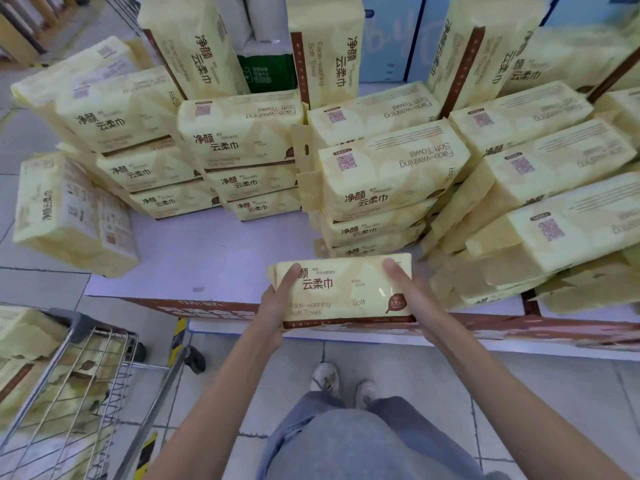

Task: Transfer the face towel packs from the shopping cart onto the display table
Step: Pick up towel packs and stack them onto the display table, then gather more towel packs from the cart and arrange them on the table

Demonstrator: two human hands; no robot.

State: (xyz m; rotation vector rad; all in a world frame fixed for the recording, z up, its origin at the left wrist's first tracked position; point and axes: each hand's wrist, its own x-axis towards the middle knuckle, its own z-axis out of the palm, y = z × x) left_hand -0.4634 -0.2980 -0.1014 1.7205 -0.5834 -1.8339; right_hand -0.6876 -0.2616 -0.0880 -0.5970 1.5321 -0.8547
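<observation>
Pack (343, 292) was held flat between both hands over the front edge of the table (214, 251); its printed face was up, with the long side running left to right. Left hand (273, 306) gripped the left end; its thumb (291, 277) lay straight along the top face, and the remaining fingers passed under the pack, out of sight. Right hand (414, 301) gripped the right end in the same manner; its thumb (396, 271) rested on top near the far right corner, and the other fingers were hidden below. The pack thus sat between the thumbs above and the fingers beneath; whether its underside touched the table could not be told. Just beyond it stood a stack (381, 188) of like packs; further stacks occupied the table to the left, rear and right, with some packs upright at the back. Cart (104, 368) stood at lower left, well apart from the held pack; it contained more packs (27, 355).
</observation>
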